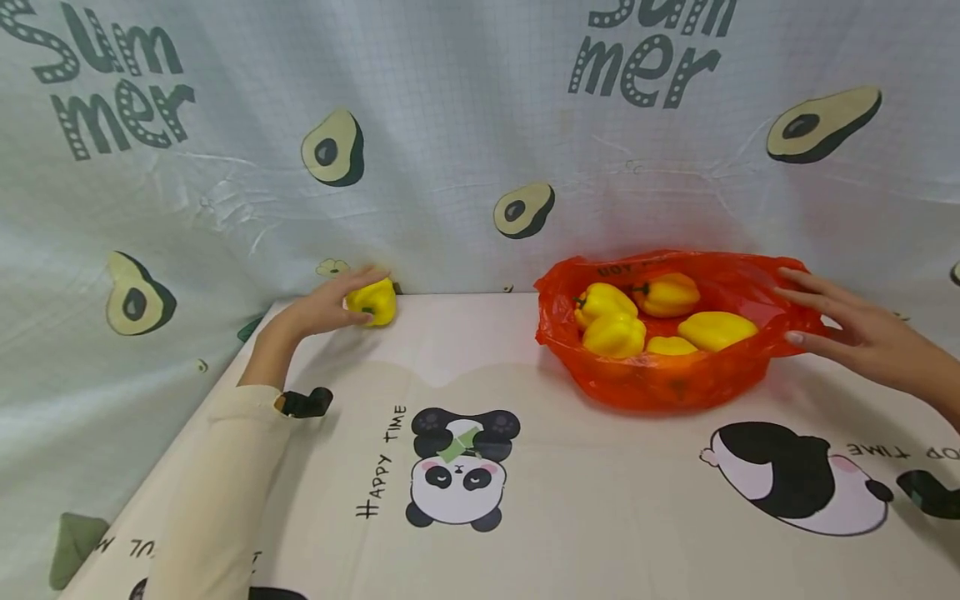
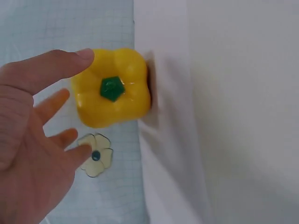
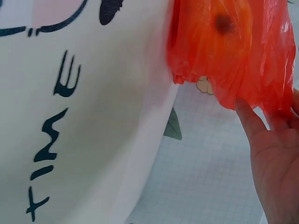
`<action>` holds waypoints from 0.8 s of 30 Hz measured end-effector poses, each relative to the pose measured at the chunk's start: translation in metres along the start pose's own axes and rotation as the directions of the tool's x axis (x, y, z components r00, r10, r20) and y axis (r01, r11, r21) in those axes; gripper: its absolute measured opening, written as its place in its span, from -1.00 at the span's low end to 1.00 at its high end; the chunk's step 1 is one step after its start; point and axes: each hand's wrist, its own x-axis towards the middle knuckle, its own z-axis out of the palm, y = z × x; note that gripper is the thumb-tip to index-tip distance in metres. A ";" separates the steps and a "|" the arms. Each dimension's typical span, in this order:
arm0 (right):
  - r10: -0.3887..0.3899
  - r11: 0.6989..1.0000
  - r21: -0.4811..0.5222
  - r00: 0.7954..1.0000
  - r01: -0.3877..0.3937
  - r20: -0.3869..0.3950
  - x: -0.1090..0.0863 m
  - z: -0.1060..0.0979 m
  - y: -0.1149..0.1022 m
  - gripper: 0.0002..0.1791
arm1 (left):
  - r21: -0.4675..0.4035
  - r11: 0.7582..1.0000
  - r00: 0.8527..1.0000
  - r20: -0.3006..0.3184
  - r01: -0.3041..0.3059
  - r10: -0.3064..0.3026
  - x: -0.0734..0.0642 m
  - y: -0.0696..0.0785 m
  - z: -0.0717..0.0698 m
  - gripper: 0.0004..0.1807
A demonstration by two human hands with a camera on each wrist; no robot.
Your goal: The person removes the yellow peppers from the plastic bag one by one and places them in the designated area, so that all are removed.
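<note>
A glossy yellow bell pepper with a green stem end stands at the table's back left edge. My left hand is beside it, thumb and fingers spread apart. In the left wrist view the thumb tip overlaps a corner of the pepper; whether it touches is unclear. A red plastic bag lies wide-mouthed at the back right, with several yellow peppers inside. At its right rim my right hand touches the plastic with extended fingers. The right wrist view shows those fingertips partly hidden by the bag.
A white tablecloth printed with pandas and lettering covers the table. Behind it hangs a pale curtain with avocado prints, meeting the table's back edge near the pepper and the bag. Dark wrist straps show on both arms.
</note>
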 end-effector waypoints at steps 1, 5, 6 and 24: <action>0.005 1.000 -0.007 1.000 -0.005 0.002 0.000 0.000 0.000 -0.30 | 0.036 0.999 1.000 -0.017 -0.004 0.004 0.000 0.003 0.000 -0.23; 0.014 1.000 -0.015 1.000 -0.014 0.001 0.001 -0.001 0.002 -0.30 | 0.129 0.991 0.997 -0.069 -0.035 0.044 0.003 0.022 0.003 -0.32; 0.014 1.000 -0.014 1.000 -0.014 -0.001 0.001 -0.001 0.002 -0.30 | 0.137 0.989 0.995 -0.083 -0.051 0.063 0.003 0.029 0.004 -0.34; 0.021 1.000 -0.023 1.000 -0.021 0.016 0.004 -0.005 -0.005 -0.31 | 0.100 0.910 0.914 -0.006 -0.402 0.405 0.032 0.171 0.032 -0.44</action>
